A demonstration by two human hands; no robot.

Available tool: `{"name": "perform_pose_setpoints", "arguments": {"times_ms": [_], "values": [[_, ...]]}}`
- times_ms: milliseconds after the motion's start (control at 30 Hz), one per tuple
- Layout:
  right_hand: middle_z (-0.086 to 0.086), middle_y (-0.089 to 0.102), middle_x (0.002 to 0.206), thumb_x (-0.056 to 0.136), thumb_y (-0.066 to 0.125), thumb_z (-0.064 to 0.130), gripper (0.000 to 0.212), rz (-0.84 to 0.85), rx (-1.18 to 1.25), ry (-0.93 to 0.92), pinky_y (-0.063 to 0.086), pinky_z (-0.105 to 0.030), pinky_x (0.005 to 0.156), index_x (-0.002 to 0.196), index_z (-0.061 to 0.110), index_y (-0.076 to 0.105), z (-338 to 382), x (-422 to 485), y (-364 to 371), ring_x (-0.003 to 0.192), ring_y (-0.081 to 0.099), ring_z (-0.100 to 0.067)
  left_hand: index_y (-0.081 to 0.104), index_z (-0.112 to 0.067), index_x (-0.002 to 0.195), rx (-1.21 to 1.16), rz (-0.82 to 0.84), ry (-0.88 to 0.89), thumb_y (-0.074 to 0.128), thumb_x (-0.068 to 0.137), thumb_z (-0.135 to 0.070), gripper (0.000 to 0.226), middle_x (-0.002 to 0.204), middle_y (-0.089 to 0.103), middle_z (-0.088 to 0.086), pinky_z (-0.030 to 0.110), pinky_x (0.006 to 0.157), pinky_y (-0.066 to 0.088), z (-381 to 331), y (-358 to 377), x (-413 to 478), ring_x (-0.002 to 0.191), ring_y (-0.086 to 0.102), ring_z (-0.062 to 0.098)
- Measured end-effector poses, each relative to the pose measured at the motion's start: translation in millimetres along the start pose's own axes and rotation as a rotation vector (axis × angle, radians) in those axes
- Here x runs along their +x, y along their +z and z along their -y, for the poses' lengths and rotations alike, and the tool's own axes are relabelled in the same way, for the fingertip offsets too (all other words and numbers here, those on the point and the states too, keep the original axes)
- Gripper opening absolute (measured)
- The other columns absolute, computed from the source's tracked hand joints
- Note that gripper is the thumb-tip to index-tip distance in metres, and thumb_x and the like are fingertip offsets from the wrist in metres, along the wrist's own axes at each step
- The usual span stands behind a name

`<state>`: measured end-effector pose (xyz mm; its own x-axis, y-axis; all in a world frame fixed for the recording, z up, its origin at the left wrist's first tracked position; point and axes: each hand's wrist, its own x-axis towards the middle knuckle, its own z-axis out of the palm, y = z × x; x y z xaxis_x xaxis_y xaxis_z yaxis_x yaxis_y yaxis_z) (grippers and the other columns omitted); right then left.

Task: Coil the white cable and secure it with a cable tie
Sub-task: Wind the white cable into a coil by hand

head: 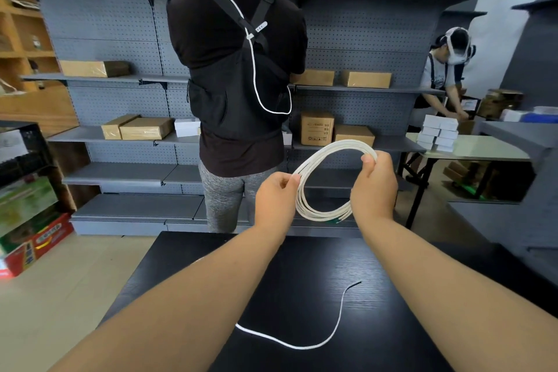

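The white cable (314,160) is wound into a loop of several turns and held up in the air above the far edge of the black table (302,281). My left hand (276,201) pinches the loop's left side between thumb and fingers. My right hand (374,187) grips the loop's upper right side, fingers curled round the strands. The loop's lower arc hangs free between both hands, with short green-tipped ends near my right wrist. A thin white strand (305,341), which may be the cable tie, lies loose on the table near me.
A person in a black vest (238,75) stands with their back to me just past the table, facing grey shelves (120,133) with cardboard boxes. Another person (447,75) bends over a table at the right. Coloured cartons (33,229) sit on the floor at left.
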<state>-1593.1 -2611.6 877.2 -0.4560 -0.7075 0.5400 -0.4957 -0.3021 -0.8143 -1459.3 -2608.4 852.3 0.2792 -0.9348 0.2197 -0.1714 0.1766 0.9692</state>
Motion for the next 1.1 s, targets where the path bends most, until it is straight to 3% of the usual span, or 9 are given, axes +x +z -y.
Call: {"name": "perform_pose_setpoints", "arguments": {"times_ms": [133,233,367,600,733,833,933,1000,1100], "values": [[-0.003,0.048,0.079,0.102,0.029,0.018,0.028,-0.009,-0.001,0.03,0.018,-0.028,0.053,0.108,0.001,0.05,2,-2,3,0.074,0.042,-0.021,0.053,-0.017,0.082,-0.198,-0.022,-0.105,0.044,0.092,-0.023,0.015,0.089,0.069,0.004,0.042,0.082,0.051,-5,11,-7,0.084,0.067,0.02],[0.002,0.046,0.074,0.102,0.028,0.02,0.029,-0.026,-0.002,0.067,0.025,-0.027,0.051,0.11,0.002,0.049,1,0,3,0.074,0.043,-0.019,0.052,-0.017,0.088,-0.302,0.063,-0.128,0.04,0.094,-0.02,0.014,0.08,0.068,0.0,0.042,0.085,0.05,-9,13,-8,0.078,0.067,0.018],[-0.005,0.049,0.086,0.102,0.028,0.019,0.03,-0.045,0.019,0.103,0.018,-0.026,0.054,0.112,0.001,0.049,1,4,2,0.078,0.043,-0.021,0.055,-0.014,0.091,-0.391,0.147,-0.107,0.039,0.095,-0.025,0.02,0.067,0.056,0.0,0.044,0.088,0.048,-10,14,-13,0.066,0.06,0.017],[-0.006,0.05,0.088,0.102,0.028,0.021,0.029,-0.037,0.053,0.162,0.026,-0.026,0.056,0.112,0.003,0.048,0,5,2,0.079,0.045,-0.021,0.052,-0.021,0.101,-0.082,0.113,0.142,0.036,0.099,-0.028,0.018,0.073,0.049,-0.006,0.025,0.066,0.043,-6,18,-10,0.062,0.051,0.007],[-0.007,0.052,0.085,0.101,0.028,0.022,0.026,-0.039,0.101,0.219,0.047,-0.034,0.066,0.106,0.006,0.048,-3,7,6,0.08,0.056,-0.029,0.05,-0.019,0.087,-0.055,0.081,0.162,0.032,0.1,-0.03,0.025,0.065,0.046,-0.004,0.022,0.063,0.042,-6,20,-5,0.059,0.05,0.008],[-0.017,0.061,0.088,0.101,0.026,0.025,0.022,-0.027,0.162,0.287,0.038,-0.025,0.055,0.1,0.014,0.046,-5,7,7,0.069,0.06,-0.024,0.051,-0.015,0.091,-0.003,0.054,0.193,0.033,0.1,-0.029,0.025,0.063,0.045,-0.003,0.009,0.051,0.039,-9,20,0,0.056,0.046,0.008],[-0.013,0.06,0.078,0.101,0.027,0.024,0.023,0.0,0.261,0.394,0.032,-0.023,0.054,0.103,0.014,0.048,-3,0,7,0.058,0.05,-0.009,0.052,-0.015,0.095,0.102,0.02,0.272,0.034,0.1,-0.03,0.024,0.068,0.046,-0.005,0.016,0.056,0.04,-16,19,8,0.061,0.046,0.012],[-0.005,0.054,0.064,0.1,0.031,0.024,0.021,0.037,0.38,0.492,0.038,-0.027,0.064,0.091,0.016,0.047,-4,-5,10,0.061,0.052,-0.013,0.053,-0.012,0.097,0.188,0.006,0.343,0.035,0.1,-0.029,0.025,0.072,0.048,-0.005,0.025,0.064,0.036,-21,14,15,0.07,0.047,0.015],[0.0,0.049,0.061,0.098,0.038,0.022,0.022,0.068,0.577,0.652,0.046,-0.037,0.077,0.079,0.021,0.048,-6,-8,16,0.066,0.055,-0.017,0.053,-0.009,0.097,0.312,0.003,0.414,0.035,0.1,-0.028,0.026,0.078,0.05,-0.001,0.026,0.064,0.03,-25,6,22,0.074,0.045,0.016]]}}
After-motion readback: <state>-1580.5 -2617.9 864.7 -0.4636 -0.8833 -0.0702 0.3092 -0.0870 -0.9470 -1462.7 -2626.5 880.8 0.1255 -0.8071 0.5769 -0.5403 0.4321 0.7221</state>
